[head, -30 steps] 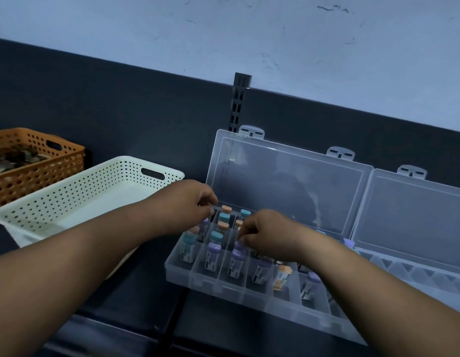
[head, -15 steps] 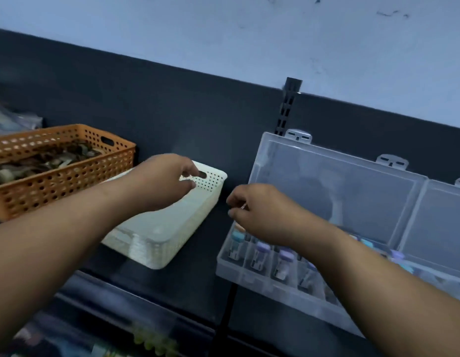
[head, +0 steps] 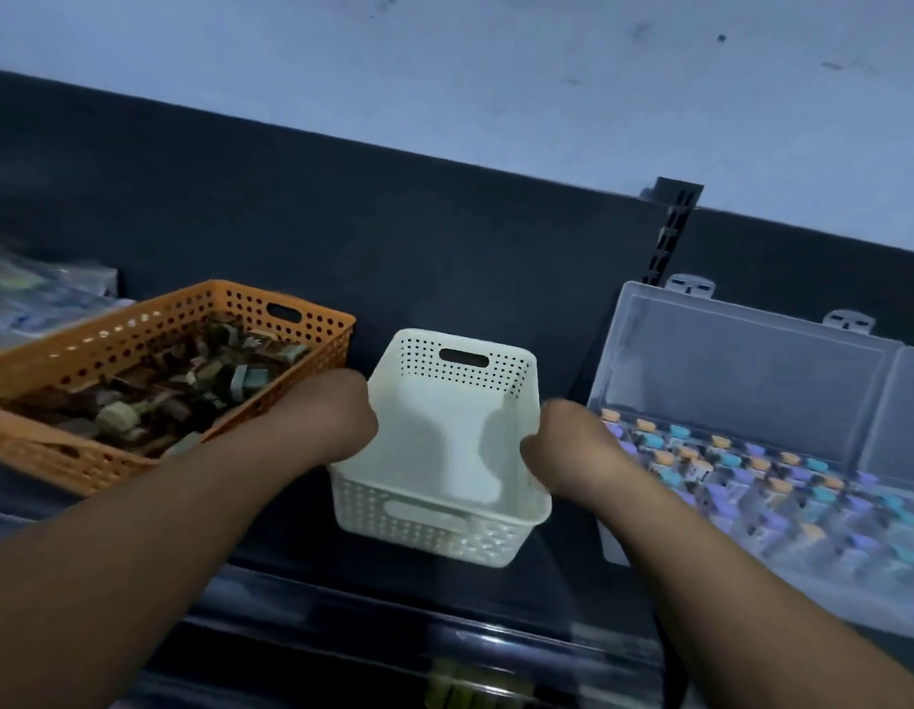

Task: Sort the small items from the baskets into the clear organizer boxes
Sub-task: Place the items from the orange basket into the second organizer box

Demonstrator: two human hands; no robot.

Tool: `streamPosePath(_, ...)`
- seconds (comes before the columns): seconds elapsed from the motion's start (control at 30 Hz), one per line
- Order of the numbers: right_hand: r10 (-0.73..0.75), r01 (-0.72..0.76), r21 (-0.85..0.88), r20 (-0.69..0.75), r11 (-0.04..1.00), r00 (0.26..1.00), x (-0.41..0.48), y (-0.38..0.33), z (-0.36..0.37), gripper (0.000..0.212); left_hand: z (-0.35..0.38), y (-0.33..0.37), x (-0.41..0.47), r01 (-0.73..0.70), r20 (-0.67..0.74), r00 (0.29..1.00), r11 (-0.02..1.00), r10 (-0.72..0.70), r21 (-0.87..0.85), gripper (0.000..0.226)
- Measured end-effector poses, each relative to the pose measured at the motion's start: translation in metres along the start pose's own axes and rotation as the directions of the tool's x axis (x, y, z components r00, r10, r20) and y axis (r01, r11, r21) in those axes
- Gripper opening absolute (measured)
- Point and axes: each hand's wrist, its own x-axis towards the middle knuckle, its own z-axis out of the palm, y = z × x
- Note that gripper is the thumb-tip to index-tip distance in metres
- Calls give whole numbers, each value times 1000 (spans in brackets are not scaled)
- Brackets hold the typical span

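Note:
A white perforated basket point(head: 460, 534) stands in the middle of the dark shelf with nothing visible inside. My left hand point(head: 327, 422) grips its left rim and my right hand point(head: 562, 447) grips its right rim, fingers curled over the edges. To the left sits an orange basket point(head: 153, 319) heaped with dark small items point(head: 189, 396). On the right a clear organizer box point(head: 741, 360) lies with its lid raised, its compartments filled with small vials point(head: 741, 468) capped in purple, teal and orange.
A second clear lid point(head: 912, 401) shows at the far right edge. A slotted black upright point(head: 669, 237) rises against the dark back panel. Plastic-wrapped packs point(head: 40, 294) lie at the far left. The shelf's front edge runs below the white basket.
Both hands left the organizer and moved left to the white basket, now gripping its two sides. The view swung left, and the basket now sits end-on between the orange basket and the organizer.

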Motion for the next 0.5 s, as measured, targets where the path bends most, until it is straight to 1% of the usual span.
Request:
streamPosePath(0.07,17,-11,67,-90,998,996,-4,0,3,3,-4,-9,2,-30,2,1000,993,30,-112,12)
streamPosePath(0.17,7,38,187,-229,982,973,-11,3,5,13,-10,-17,-3,-107,-104,991,958,81,-268,5)
streamPosePath(0.23,31,63,276,-323,959,946,-16,0,2,13,-17,-17,-6,-183,-177,976,928,131,-324,11)
streamPosePath(0.3,50,81,304,-399,949,915,-19,-1,0,13,-20,-14,-9,-237,-218,961,907,168,-348,15)
streamPosePath(0.4,62,67,301,-401,951,914,-21,0,-3,14,-18,-12,-12,-265,-247,951,902,186,-341,18)
streamPosePath(0.5,69,27,273,-336,962,939,-22,4,-7,12,-19,-10,-13,-242,-211,961,908,177,-342,20)
